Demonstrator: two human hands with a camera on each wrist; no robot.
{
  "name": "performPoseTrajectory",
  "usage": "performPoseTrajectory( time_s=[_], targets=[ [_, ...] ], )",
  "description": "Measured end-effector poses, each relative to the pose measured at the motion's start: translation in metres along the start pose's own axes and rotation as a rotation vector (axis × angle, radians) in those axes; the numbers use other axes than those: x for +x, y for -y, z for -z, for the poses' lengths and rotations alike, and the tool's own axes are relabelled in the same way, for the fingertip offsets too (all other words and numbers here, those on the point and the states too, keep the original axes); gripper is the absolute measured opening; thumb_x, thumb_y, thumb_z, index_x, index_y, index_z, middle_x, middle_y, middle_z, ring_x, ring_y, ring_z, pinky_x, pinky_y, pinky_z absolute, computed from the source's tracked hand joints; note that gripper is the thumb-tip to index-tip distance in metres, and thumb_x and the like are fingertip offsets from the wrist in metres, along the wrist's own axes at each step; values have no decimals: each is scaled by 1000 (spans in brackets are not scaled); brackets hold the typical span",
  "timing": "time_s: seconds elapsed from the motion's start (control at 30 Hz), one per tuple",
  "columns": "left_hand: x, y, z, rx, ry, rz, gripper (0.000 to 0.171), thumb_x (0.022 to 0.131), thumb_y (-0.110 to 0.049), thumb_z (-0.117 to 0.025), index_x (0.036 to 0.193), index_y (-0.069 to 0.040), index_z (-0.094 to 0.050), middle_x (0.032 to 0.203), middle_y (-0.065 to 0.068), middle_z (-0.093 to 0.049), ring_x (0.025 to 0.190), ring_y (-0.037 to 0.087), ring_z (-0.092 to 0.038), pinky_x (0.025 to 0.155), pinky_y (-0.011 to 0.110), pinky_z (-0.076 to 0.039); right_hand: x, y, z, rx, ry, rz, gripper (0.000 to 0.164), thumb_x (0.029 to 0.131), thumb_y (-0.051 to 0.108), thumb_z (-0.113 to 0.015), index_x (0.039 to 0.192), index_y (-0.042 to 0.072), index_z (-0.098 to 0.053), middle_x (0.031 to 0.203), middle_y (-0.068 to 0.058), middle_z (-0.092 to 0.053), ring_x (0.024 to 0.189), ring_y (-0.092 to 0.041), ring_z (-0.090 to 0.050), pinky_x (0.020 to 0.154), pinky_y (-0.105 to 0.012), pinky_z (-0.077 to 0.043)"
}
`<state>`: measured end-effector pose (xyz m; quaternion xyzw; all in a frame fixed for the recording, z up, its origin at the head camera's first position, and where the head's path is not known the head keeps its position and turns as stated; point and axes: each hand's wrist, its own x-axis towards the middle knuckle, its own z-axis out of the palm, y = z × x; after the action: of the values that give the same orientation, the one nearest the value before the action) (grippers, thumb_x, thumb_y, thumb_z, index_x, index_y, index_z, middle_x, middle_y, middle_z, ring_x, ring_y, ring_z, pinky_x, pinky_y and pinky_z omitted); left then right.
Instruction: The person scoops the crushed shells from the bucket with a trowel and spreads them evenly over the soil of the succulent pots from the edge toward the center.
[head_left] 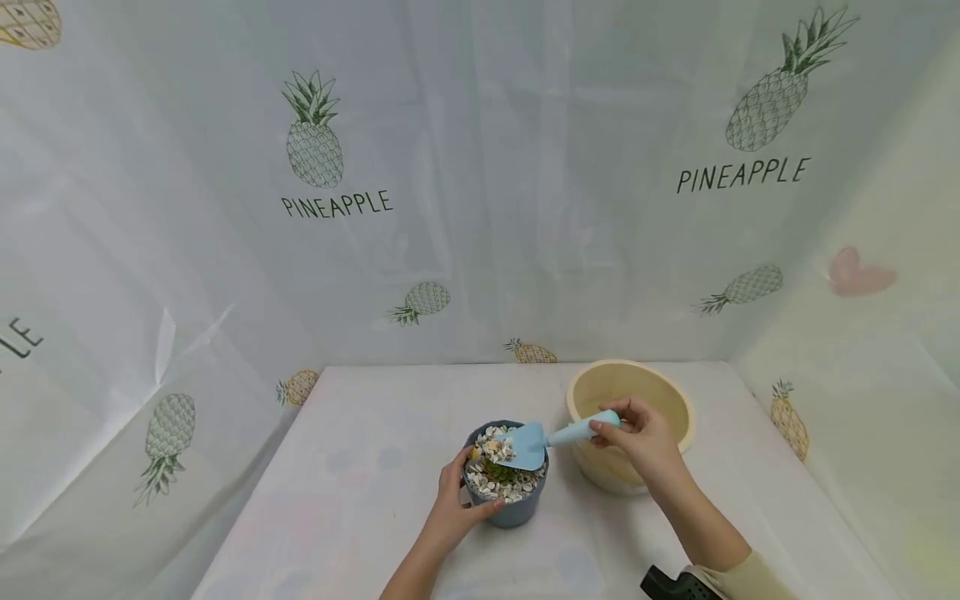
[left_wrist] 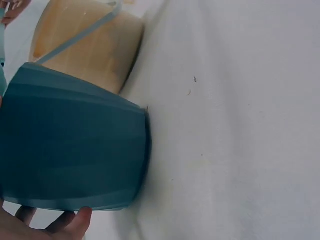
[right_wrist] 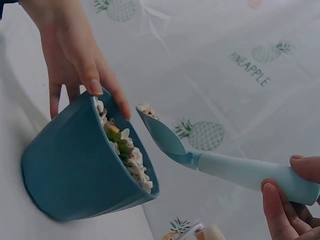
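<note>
My left hand (head_left: 452,510) holds a blue flower pot (head_left: 519,510) by its side, thumb at the near rim and fingers round the left. Inside sit white pebbles (right_wrist: 137,165) and a small green plant (head_left: 501,473). My right hand (head_left: 647,437) grips the handle of a light blue toy-like trowel (head_left: 573,432). Its blade carries more whitish pebbles (head_left: 501,451) and hangs just above the pot's mouth. From the right wrist, the blade (right_wrist: 162,135) appears slightly apart from the rim. The left wrist view shows the pot's wall (left_wrist: 75,140) with fingertips (left_wrist: 80,222) along it.
A cream bucket (head_left: 615,385) stands behind and right of the pot, partly covered by my right hand. Its pale handle (left_wrist: 82,34) hangs down its side. A white cloth covers the table (head_left: 360,467), and a pineapple-print curtain (head_left: 480,208) surrounds it.
</note>
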<state>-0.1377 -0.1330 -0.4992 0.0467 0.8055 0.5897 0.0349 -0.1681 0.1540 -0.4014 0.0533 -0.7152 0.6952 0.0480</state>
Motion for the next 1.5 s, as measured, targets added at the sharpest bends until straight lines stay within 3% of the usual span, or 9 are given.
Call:
performPoseTrajectory(
  time_s=[0.13,0.37,0.5,0.63,0.87,1.17,1.5],
  targets=[
    [-6,6,1,-15,-1,15,92,84,-28,-79,153,-9,-23,147,29,-19,127,59,-31,90,65,-44,-1,-2,-4,-1,0,-16,31,86,1,-73,109,-12,-56,96,-14,-63,73,-20,-69,72,-34,-58],
    [-10,8,7,-16,1,-22,84,85,-26,-77,152,-13,-29,148,28,-19,125,58,-34,90,62,-46,4,-5,-13,30,10,21,29,86,-1,-72,107,-12,-56,95,-12,-63,71,-18,-70,69,-32,-58],
    [-13,6,11,-45,15,33,87,85,-26,-77,154,-12,-26,147,28,-20,125,58,-34,93,62,-44,5,-8,-18,37,20,42,31,86,-2,-72,107,-16,-55,91,-12,-64,69,-18,-70,67,-31,-58],
    [-7,7,13,-76,39,79,99,83,-25,-80,157,-12,-15,152,32,-14,126,60,-33,96,68,-37,4,-12,-21,17,5,24,29,85,-5,-71,108,-16,-56,92,-13,-64,69,-18,-69,66,-31,-58],
    [20,4,13,-88,82,4,115,72,-20,-88,156,-14,-9,153,32,-18,135,59,-19,101,74,-21,12,-8,-36,-53,12,34,27,84,-4,-72,108,-9,-60,95,-16,-63,71,-19,-69,68,-31,-58],
    [20,8,14,-97,69,-2,115,70,-15,-87,156,-14,-10,153,31,-21,137,56,-19,103,73,-19,24,-2,-55,-132,72,37,25,83,-1,-75,106,-3,-63,94,-14,-63,72,-22,-69,67,-32,-58],
    [21,7,14,-78,58,27,116,71,-23,-88,156,-19,-11,153,30,-20,136,57,-19,101,74,-21,33,15,-69,-225,169,130,24,86,8,-75,106,3,-63,85,-9,-62,70,-22,-64,65,-31,-54]
  ],
)
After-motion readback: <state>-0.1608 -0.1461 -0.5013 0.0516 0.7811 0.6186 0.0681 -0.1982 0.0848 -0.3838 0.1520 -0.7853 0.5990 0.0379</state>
